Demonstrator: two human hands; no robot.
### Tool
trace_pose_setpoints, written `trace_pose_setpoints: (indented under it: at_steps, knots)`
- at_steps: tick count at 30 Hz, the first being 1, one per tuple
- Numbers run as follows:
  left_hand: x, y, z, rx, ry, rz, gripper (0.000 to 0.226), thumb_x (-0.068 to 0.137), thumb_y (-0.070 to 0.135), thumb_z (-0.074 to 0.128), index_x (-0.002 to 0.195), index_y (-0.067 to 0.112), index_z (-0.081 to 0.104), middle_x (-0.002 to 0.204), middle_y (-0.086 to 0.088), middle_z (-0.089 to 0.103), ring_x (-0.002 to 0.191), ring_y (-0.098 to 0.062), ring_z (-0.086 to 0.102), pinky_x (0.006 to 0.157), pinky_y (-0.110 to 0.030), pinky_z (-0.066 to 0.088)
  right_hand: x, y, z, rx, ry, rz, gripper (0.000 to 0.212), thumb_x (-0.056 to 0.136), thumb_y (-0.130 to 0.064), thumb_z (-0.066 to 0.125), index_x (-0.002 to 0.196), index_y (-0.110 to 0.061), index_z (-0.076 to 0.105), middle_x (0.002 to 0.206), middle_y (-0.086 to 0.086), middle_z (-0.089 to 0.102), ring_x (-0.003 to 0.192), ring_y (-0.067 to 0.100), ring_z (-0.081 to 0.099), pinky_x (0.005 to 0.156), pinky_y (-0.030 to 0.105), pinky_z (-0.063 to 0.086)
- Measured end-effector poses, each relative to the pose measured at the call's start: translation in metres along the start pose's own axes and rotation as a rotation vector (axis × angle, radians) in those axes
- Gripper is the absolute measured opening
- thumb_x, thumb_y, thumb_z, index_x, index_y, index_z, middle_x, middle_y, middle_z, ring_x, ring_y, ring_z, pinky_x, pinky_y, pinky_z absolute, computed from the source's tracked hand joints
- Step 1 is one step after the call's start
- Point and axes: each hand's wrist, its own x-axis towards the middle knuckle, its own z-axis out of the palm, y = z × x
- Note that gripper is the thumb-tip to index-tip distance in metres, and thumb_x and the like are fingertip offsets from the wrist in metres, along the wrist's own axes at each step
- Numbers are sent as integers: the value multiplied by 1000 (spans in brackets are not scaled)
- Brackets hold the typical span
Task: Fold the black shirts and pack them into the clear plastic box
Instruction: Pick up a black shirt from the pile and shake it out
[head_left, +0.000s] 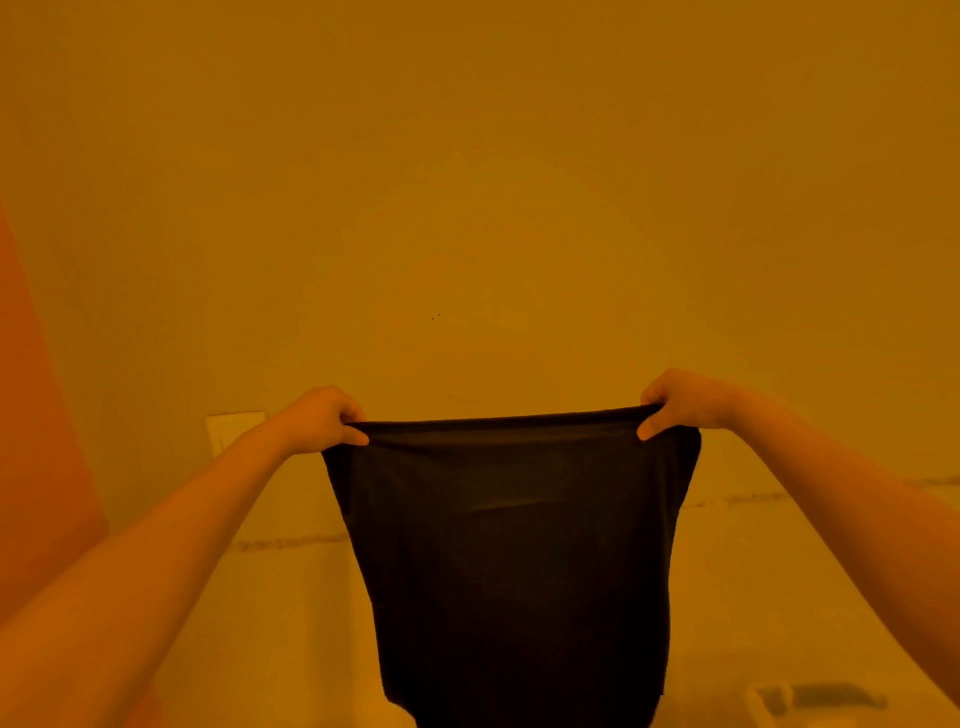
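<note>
A black shirt (511, 545) hangs in the air in front of me, stretched flat between both hands. My left hand (324, 418) pinches its upper left corner. My right hand (680, 402) pinches its upper right corner. The top edge runs taut between them and the cloth drops straight down past the bottom of the frame. Both arms are stretched out forward. The clear plastic box is not plainly in view.
A plain wall fills the upper frame under strong orange light. A wall plate (234, 431) sits low on the left. A pale surface lies below, with a blurred dark object (821, 699) at the bottom right. An orange panel (36, 441) borders the left side.
</note>
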Motion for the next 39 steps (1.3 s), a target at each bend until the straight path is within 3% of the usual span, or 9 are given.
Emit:
trace_pose_setpoints:
  at_steps: [4, 8, 10, 19, 23, 28, 32, 35, 39]
  knots:
    - [1, -6, 6, -70, 105, 16, 29, 90, 17, 60, 62, 11, 52, 62, -3, 46, 61, -15, 44, 54, -23, 29, -2, 10, -4, 182, 46, -2, 19, 86, -14, 65, 68, -11, 62, 67, 2, 55, 66, 15, 52, 61, 25, 40]
    - [-3, -10, 7, -135, 67, 4, 5, 85, 3, 63, 83, 4, 67, 74, -7, 58, 73, -17, 52, 57, -19, 35, -4, 19, -5, 305, 59, 16, 16, 86, -1, 61, 73, -9, 66, 73, 5, 60, 71, 16, 56, 64, 23, 46]
    - [-4, -14, 6, -130, 47, -5, 7, 84, 1, 63, 88, 2, 69, 76, -7, 59, 73, -16, 53, 58, -18, 36, -6, 23, -7, 331, 77, 32, 16, 82, 3, 64, 71, -9, 66, 73, 5, 60, 72, 15, 56, 64, 22, 45]
    - [-3, -10, 4, -42, 110, -2, 19, 91, 13, 58, 72, 9, 58, 63, -2, 52, 59, -18, 52, 51, -21, 35, -9, 24, -17, 74, 14, 48, 21, 80, -4, 69, 62, -14, 62, 64, 1, 54, 64, 12, 49, 60, 20, 39]
    - [-4, -12, -4, -180, 47, -22, 13, 89, 10, 60, 76, 12, 60, 65, -3, 54, 56, -12, 51, 47, -16, 40, -13, 35, -24, 184, 73, 81, 19, 80, -4, 69, 63, -9, 62, 63, 4, 54, 62, 16, 51, 57, 23, 43]
    - [0, -15, -9, -203, 117, 12, 7, 86, 1, 61, 85, 6, 65, 66, -3, 57, 52, -3, 54, 48, -8, 39, -16, 45, -27, 420, 186, 86, 10, 86, -3, 61, 78, -3, 66, 60, 7, 46, 53, 14, 41, 46, 17, 39]
    - [12, -12, -3, -119, 223, 7, 11, 85, 8, 65, 94, 3, 69, 79, -9, 61, 72, -18, 54, 61, -26, 36, -12, 46, -27, 428, 236, 74, 8, 87, -1, 60, 87, -5, 67, 63, 8, 52, 57, 15, 45, 53, 21, 42]
    - [19, -9, 4, -88, 261, -62, 14, 85, 13, 66, 92, 1, 70, 81, -9, 60, 78, -19, 51, 64, -26, 32, -6, 51, -27, 376, 270, 88, 11, 83, -1, 66, 75, -9, 68, 63, 9, 57, 59, 17, 49, 57, 26, 42]
    - [31, -5, 20, -47, 164, -142, 18, 85, 16, 66, 93, 0, 69, 80, -9, 58, 77, -19, 51, 60, -27, 32, 4, 57, -22, 216, 205, 147, 15, 82, -6, 67, 69, -13, 66, 58, 7, 59, 56, 16, 51, 53, 23, 41]
